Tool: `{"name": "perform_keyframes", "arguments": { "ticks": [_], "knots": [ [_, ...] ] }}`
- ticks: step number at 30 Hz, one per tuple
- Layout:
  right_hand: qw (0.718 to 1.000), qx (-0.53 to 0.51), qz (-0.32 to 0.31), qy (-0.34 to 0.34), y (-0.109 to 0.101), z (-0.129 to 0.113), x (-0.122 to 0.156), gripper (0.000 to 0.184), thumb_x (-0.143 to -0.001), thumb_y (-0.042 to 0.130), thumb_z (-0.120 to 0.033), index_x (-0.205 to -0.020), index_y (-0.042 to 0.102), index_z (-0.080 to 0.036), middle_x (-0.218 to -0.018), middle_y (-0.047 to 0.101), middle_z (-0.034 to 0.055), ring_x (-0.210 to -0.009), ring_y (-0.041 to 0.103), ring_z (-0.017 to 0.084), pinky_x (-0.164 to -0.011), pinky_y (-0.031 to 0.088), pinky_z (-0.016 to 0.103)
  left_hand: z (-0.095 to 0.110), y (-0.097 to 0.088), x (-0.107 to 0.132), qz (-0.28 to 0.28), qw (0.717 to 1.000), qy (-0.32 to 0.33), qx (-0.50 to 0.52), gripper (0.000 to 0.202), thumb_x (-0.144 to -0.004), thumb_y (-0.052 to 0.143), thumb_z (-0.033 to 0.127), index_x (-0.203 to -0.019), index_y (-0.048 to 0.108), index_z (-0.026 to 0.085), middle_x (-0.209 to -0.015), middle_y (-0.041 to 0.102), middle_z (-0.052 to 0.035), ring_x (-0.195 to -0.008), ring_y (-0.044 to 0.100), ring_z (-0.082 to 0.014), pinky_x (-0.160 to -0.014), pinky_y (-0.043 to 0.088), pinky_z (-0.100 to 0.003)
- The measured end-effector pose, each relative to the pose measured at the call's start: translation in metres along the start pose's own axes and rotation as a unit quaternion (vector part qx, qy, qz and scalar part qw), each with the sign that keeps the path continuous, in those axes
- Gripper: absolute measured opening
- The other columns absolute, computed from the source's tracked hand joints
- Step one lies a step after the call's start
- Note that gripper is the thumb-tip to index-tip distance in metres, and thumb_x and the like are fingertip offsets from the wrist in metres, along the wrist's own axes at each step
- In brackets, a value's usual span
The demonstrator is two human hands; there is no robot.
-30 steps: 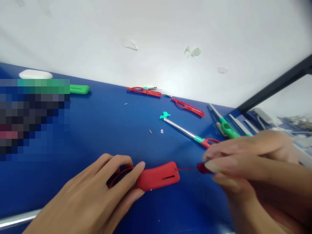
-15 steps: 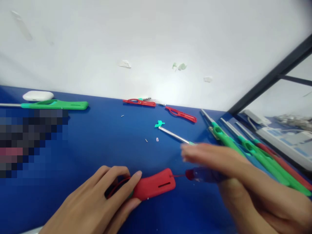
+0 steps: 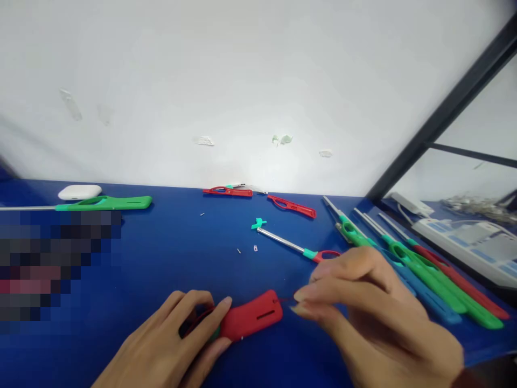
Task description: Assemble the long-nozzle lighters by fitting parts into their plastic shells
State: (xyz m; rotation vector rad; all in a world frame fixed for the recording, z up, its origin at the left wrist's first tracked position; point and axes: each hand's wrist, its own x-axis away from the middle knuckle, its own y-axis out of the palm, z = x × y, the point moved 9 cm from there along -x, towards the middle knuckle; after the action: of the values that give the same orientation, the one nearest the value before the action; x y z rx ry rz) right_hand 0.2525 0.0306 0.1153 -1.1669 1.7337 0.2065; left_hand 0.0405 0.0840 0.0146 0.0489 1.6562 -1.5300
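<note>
A red lighter handle (image 3: 253, 317) with a dark slot lies on the blue table. My left hand (image 3: 173, 339) is closed around its left part, fingers over the loop. The thin shaft of a screwdriver (image 3: 285, 298) runs from the handle's right end to the fingertips of my right hand (image 3: 363, 312). My right thumb and fingers pinch together there, hiding the screwdriver's grip. Behind that hand lies a long-necked lighter (image 3: 283, 240) with a metal tube and red body, partly covered by my knuckles.
Farther back are two red lighter half-shells (image 3: 228, 192) (image 3: 293, 206), a teal plastic piece (image 3: 259, 223) and tiny metal parts (image 3: 238, 251). Several long lighters (image 3: 428, 275) lie at right beside a power strip (image 3: 468, 237). A green lighter (image 3: 109, 203) and white case (image 3: 79, 192) sit left.
My right hand has gone from extended fingers over the screwdriver to a pinch around it, closer to the red handle. My left hand keeps its hold. The camera view has tilted up.
</note>
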Motion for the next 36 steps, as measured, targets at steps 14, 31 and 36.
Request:
{"name": "perform_keyframes", "arguments": {
  "ticks": [14,31,36],
  "knots": [
    [0.999,-0.007,-0.029,0.037,0.012,0.021,-0.003,0.018,-0.104,0.073,-0.022,-0.116,0.079,-0.033,-0.103,0.079,-0.0033,-0.090,0.074,0.013,-0.080,0.060,0.022,0.009,-0.010,-0.012,0.003,1.000,-0.010,-0.024,0.035,-0.117,0.044,0.040,-0.134,0.073,0.031,-0.109,0.077,-0.0015,-0.092,0.078,-0.0189,-0.076,0.067,-0.028],
    [0.985,0.061,-0.058,0.153,-0.010,0.092,0.048,0.006,-0.093,0.082,-0.035,-0.099,0.083,-0.034,-0.102,0.085,-0.0015,-0.094,0.084,0.021,-0.088,0.068,0.025,0.005,-0.014,0.006,0.011,0.997,-0.038,-0.062,0.050,-0.112,0.050,0.062,-0.156,0.058,0.039,-0.124,0.082,0.0004,-0.104,0.083,-0.0173,-0.095,0.065,-0.024],
    [0.959,0.079,-0.259,0.082,0.030,0.046,0.047,0.045,-0.088,0.089,-0.047,-0.131,0.078,-0.044,-0.148,0.073,-0.0015,-0.131,0.075,0.025,-0.110,0.059,0.030,0.019,-0.022,-0.007,-0.003,0.999,-0.021,-0.035,0.058,-0.115,0.046,0.058,-0.170,0.036,0.042,-0.125,0.083,0.0031,-0.104,0.083,-0.0159,-0.100,0.064,-0.026]
  ]
}}
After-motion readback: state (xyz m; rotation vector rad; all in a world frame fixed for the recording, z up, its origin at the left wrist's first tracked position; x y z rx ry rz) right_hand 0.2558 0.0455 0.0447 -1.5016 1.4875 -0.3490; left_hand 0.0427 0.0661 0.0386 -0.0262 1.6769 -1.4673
